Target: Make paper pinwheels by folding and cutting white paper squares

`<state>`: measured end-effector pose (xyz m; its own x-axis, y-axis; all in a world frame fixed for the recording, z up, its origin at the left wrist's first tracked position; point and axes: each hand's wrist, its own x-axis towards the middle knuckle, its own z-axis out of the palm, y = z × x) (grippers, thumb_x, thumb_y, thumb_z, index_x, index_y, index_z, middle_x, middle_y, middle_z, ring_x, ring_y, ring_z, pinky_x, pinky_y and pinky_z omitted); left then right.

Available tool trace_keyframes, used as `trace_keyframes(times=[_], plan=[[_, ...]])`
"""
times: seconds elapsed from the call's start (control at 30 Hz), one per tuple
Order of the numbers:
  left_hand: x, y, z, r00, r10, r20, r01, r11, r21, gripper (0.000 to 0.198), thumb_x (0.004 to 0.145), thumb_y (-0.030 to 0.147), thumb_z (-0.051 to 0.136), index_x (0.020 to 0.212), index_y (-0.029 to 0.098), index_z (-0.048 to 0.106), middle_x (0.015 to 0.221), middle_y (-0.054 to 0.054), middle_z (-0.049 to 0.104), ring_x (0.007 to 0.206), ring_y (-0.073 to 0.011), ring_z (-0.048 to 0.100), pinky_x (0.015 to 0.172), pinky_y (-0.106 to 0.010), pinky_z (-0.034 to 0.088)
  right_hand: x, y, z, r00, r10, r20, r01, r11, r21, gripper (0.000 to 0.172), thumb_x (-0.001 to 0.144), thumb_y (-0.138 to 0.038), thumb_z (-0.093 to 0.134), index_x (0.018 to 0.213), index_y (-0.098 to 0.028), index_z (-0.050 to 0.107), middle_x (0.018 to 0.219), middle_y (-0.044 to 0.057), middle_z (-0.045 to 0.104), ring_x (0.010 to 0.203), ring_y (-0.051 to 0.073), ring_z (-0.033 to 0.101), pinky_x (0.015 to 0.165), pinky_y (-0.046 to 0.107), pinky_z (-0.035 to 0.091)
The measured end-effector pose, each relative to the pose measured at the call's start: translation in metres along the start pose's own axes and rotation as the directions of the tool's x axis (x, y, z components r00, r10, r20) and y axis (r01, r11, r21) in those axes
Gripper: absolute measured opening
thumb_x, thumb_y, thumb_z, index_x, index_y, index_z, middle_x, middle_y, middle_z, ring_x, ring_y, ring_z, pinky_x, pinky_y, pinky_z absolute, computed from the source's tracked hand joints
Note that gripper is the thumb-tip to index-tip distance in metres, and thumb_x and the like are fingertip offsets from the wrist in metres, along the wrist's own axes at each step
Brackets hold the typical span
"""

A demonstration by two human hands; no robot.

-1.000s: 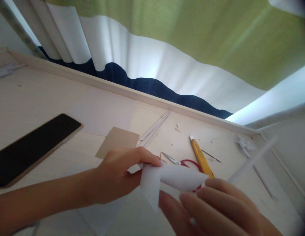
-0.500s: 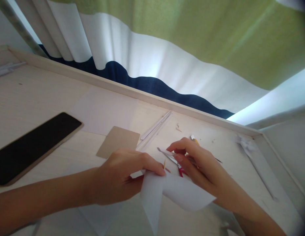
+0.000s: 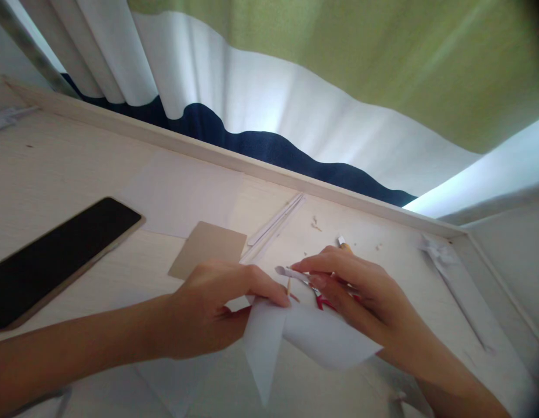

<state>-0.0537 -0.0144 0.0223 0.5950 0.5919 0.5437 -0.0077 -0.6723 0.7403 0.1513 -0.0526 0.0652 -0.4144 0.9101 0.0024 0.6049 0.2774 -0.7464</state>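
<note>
Red scissors (image 3: 290, 274) half-hid, R hand (image 3: 365, 296), white paper (image 3: 321, 342)

phone (image 3: 60, 258) left on desk (image 3: 55, 168) | brown card (image 3: 208, 248) beside white strips (image 3: 275, 219) | striped curtain (image 3: 295, 87) behind

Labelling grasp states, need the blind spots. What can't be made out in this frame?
Head view throughout.
- scissors: right hand covers the red handles; only the blade tips and slivers of red show.
- utility knife: all but its tip hidden behind the right hand.
- left hand: fingertips under the white paper hidden by the sheet.
- phone: near corner cut off by the left edge.
</note>
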Motion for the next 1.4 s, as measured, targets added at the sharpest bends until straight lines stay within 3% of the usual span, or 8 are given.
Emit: trace_keyframes(times=[0.47, 1.2, 1.4], plan=[[-0.0010, -0.0012, -0.0002, 1.000, -0.017, 0.020, 0.017, 1.000, 0.003, 0.015, 0.070, 0.012, 0.057, 0.081, 0.021, 0.056, 0.071, -0.002, 0.070, 0.063, -0.0134, 0.066, 0.057, -0.015, 0.050, 0.0016, 0.0013, -0.0009, 0.999, -0.031, 0.009, 0.030, 0.999, 0.022, 0.023, 0.085, -0.014, 0.045, 0.101, -0.025, 0.057, 0.076, -0.001, 0.056, 0.069, 0.009, 0.050, 0.061, 0.020, 0.038], [-0.0036, -0.0049, 0.0029, 0.992, -0.118, 0.052, 0.124, 0.982, -0.140, 0.014, 0.068, 0.019, 0.063, 0.082, 0.022, 0.058, 0.073, -0.003, 0.070, 0.059, -0.0145, 0.065, 0.053, -0.018, 0.050, 0.0037, 0.0032, -0.0036, 0.995, -0.094, 0.032, 0.093, 0.995, 0.028, 0.023, 0.083, -0.012, 0.046, 0.099, -0.023, 0.058, 0.079, 0.000, 0.056, 0.068, 0.010, 0.050, 0.060, 0.022, 0.038], [-0.0040, -0.0074, 0.0031, 0.997, -0.074, 0.038, 0.078, 0.988, -0.132, 0.016, 0.067, 0.016, 0.063, 0.082, 0.020, 0.059, 0.074, -0.003, 0.070, 0.059, -0.0119, 0.064, 0.053, -0.015, 0.048, 0.0010, 0.0014, -0.0042, 0.995, -0.082, 0.064, 0.080, 0.996, 0.032, 0.021, 0.084, -0.013, 0.047, 0.099, -0.023, 0.058, 0.077, -0.001, 0.055, 0.066, 0.009, 0.050, 0.057, 0.022, 0.037]])
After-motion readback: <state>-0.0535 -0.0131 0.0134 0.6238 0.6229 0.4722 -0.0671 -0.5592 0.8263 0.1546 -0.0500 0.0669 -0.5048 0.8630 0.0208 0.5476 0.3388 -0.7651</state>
